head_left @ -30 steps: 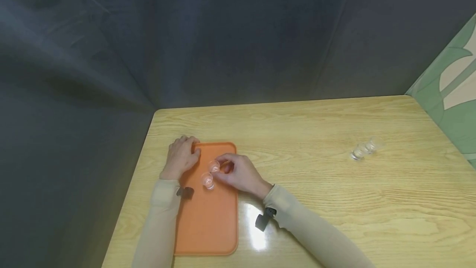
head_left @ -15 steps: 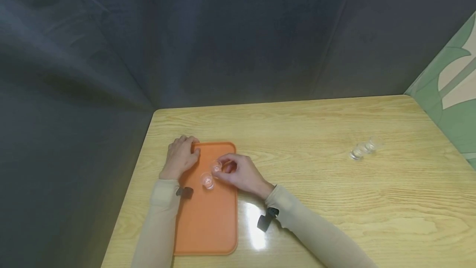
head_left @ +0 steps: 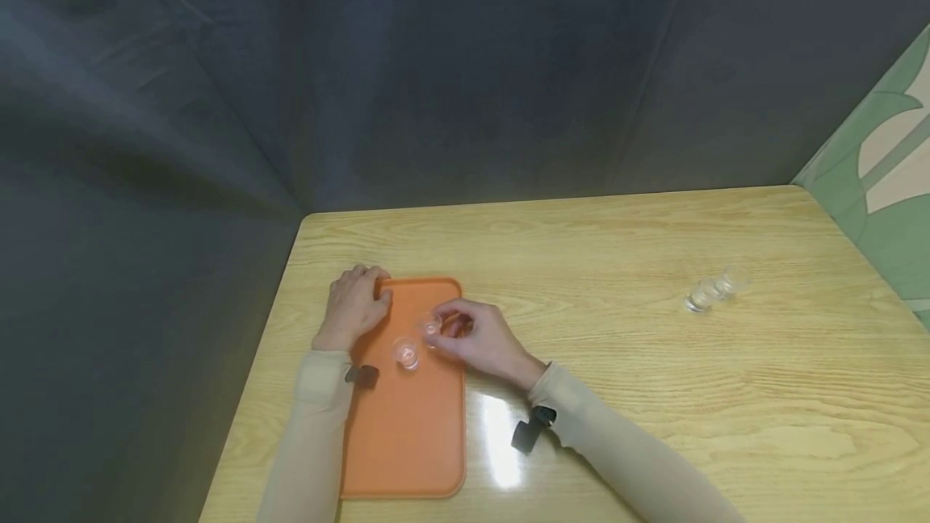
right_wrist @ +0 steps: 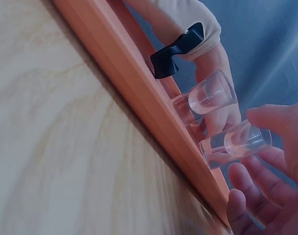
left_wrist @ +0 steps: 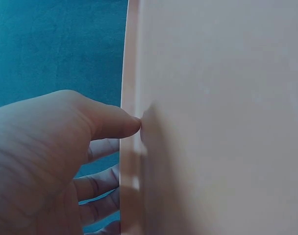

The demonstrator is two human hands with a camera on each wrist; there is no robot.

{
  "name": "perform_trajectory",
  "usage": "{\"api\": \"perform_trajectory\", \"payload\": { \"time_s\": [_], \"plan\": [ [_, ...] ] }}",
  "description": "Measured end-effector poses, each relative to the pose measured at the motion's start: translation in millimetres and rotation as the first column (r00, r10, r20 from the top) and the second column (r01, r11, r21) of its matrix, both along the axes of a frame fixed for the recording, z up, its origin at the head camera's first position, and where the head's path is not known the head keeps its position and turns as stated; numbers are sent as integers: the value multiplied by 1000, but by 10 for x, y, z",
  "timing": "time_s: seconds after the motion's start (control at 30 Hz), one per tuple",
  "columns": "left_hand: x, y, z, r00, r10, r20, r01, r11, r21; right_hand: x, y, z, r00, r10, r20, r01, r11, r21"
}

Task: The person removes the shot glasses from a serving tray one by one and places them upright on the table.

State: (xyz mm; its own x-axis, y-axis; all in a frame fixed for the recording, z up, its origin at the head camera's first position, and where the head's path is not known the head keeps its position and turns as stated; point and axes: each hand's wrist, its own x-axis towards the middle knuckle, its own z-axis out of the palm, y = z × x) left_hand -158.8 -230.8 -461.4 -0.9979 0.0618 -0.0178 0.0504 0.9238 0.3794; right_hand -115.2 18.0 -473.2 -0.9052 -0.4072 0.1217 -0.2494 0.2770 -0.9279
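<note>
An orange tray (head_left: 407, 442) lies on the wooden table. My left hand (head_left: 352, 309) grips its left rim near the far corner; in the left wrist view the thumb (left_wrist: 122, 122) presses on the rim and the other fingers are partly hidden behind it. Over the tray's right half, my right hand (head_left: 479, 339) pinches a small clear shot glass (right_wrist: 239, 142) between thumb and fingers. A second clear shot glass (right_wrist: 208, 99) stands upright on the tray, close by and to the left of the held one in the head view.
Several more clear shot glasses (head_left: 703, 294) stand in a close row on the right side of the table (head_left: 617, 378). Dark cloth (head_left: 472, 79) hangs behind and to the left. A green and white patterned surface (head_left: 886, 176) lies at the right.
My right hand has shifted a little to the right with its shot glass, so a gap has opened between the two glasses on the tray. The left hand stays put.
</note>
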Motion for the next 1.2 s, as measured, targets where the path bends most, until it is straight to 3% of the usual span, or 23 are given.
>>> {"api": "perform_trajectory", "payload": {
  "time_s": [0.4,1.2],
  "plan": [
    [-6,-1,-10,1000,-6,-6,6,1000,5,42,117,27,998,-60,9,60,996,-67],
    [2,-14,-28,1000,-3,-5,3,1000,15,71,541,-21,983,-158,90,162,986,-45]
  ]
}}
